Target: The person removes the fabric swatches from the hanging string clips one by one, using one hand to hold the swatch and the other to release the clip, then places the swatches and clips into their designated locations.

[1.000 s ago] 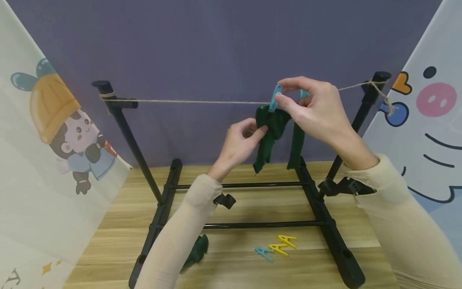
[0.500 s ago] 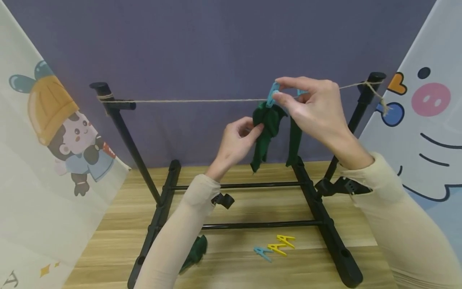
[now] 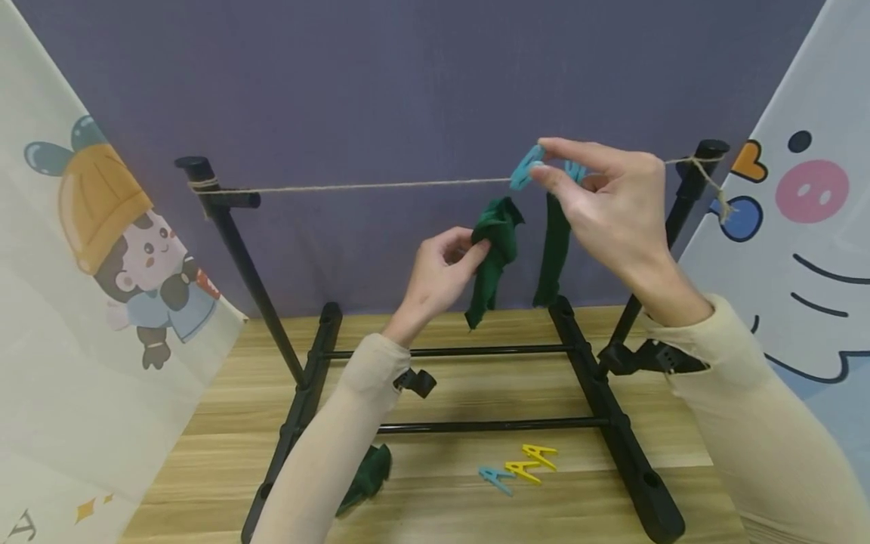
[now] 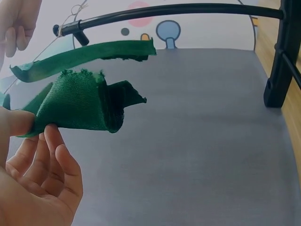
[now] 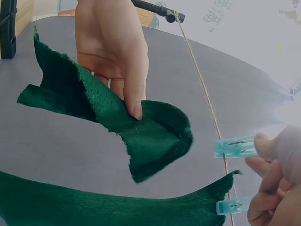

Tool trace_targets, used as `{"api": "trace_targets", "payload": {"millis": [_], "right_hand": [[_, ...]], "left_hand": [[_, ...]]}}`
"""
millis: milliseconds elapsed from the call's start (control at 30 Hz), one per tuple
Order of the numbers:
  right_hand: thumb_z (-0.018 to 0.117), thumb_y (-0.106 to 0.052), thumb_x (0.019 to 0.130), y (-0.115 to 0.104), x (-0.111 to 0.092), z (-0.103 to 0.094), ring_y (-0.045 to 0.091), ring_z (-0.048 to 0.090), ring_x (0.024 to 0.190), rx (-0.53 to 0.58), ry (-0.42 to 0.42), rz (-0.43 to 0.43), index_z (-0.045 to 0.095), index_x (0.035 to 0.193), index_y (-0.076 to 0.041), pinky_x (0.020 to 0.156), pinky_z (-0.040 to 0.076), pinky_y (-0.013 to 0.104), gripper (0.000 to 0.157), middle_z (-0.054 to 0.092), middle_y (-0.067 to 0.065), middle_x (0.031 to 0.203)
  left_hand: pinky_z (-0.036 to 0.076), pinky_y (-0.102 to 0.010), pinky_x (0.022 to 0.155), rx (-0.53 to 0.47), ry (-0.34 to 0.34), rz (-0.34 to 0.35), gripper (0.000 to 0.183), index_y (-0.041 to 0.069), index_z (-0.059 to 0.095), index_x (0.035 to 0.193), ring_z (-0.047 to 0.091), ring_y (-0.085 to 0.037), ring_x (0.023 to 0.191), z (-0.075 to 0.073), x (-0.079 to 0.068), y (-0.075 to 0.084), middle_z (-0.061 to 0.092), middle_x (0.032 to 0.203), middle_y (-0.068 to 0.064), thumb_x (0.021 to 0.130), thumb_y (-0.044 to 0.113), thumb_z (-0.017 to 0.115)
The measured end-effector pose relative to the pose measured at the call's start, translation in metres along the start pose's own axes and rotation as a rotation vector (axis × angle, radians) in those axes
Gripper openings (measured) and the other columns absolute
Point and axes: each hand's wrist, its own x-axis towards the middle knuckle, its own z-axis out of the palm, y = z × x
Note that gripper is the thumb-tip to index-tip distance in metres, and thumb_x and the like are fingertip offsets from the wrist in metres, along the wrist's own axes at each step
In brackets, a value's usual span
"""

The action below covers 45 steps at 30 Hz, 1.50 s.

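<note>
My left hand (image 3: 435,278) pinches a crumpled dark green cloth (image 3: 498,236) between thumb and fingers, just under the twine line (image 3: 374,186). In the right wrist view the cloth's upper end lies apart from the twine. My right hand (image 3: 615,200) pinches a light blue clothespin (image 3: 526,169) by its handle end, with the peg's tip at the twine. Beside it, a second blue clothespin (image 5: 231,206) clips another green cloth strip (image 3: 554,253) to the line. The right hand partly covers that second peg in the head view.
A black stand (image 3: 248,276) carries the twine between two posts. On the wooden table (image 3: 448,521) lie a blue clothespin (image 3: 497,480), two yellow clothespins (image 3: 522,471) and another green cloth (image 3: 369,476), partly behind the left forearm. Printed panels flank both sides.
The green cloth has come away from the blue clothespin and dropped slightly down and left with my left hand. My right hand has shifted a little right, tilting the peg.
</note>
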Motion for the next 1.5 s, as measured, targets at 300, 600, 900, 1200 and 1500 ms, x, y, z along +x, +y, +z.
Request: {"api": "trace_targets", "payload": {"millis": [300,600,900,1200,1500], "right_hand": [[0.08,-0.018,0.097,0.0,-0.002,0.0,0.004,0.033,0.035,0.03,0.073,0.041,0.08,0.125,-0.018,0.043,0.019,0.021,0.028,0.082,0.015,0.106],[0.082,-0.015,0.096,0.003,-0.011,0.001,0.005,0.029,0.035,0.068,0.081,0.064,0.081,0.123,-0.017,0.042,0.018,0.022,0.028,0.082,-0.01,0.095],[0.083,-0.012,0.094,0.008,-0.022,-0.001,0.006,0.026,0.037,0.082,0.06,0.067,0.081,0.124,-0.017,0.043,0.019,0.024,0.031,0.071,-0.023,0.08],[0.082,-0.006,0.093,0.018,-0.037,-0.004,0.005,0.021,0.036,0.028,-0.025,0.015,0.078,0.129,-0.012,0.041,0.017,0.023,0.037,0.048,-0.01,0.051],[0.084,-0.004,0.091,0.028,-0.046,-0.006,0.004,0.022,0.037,0.025,-0.05,0.048,0.079,0.127,-0.009,0.042,0.017,0.025,0.037,0.036,-0.006,0.045]], "left_hand": [[0.062,-0.039,0.083,0.01,0.0,-0.037,0.021,0.014,0.078,0.116,0.073,-0.018,0.083,-0.006,-0.007,-0.008,0.077,0.097,-0.005,0.107,0.029,0.067],[0.063,-0.049,0.086,-0.015,0.004,-0.071,0.02,0.011,0.077,0.115,0.072,-0.019,0.082,-0.009,-0.014,-0.016,0.076,0.096,-0.008,0.106,0.026,0.067],[0.063,-0.035,0.081,-0.001,-0.01,-0.085,0.021,0.011,0.077,0.117,0.072,-0.019,0.083,-0.01,-0.02,-0.026,0.076,0.096,-0.007,0.107,0.026,0.066],[0.057,-0.032,0.077,0.026,-0.009,-0.141,0.021,0.012,0.078,0.116,0.071,-0.02,0.083,-0.015,-0.03,-0.039,0.076,0.097,-0.007,0.107,0.028,0.067],[0.059,-0.05,0.086,-0.005,-0.021,-0.187,0.024,0.014,0.077,0.117,0.072,-0.026,0.089,-0.021,-0.036,-0.043,0.077,0.101,-0.007,0.108,0.032,0.065]]}}
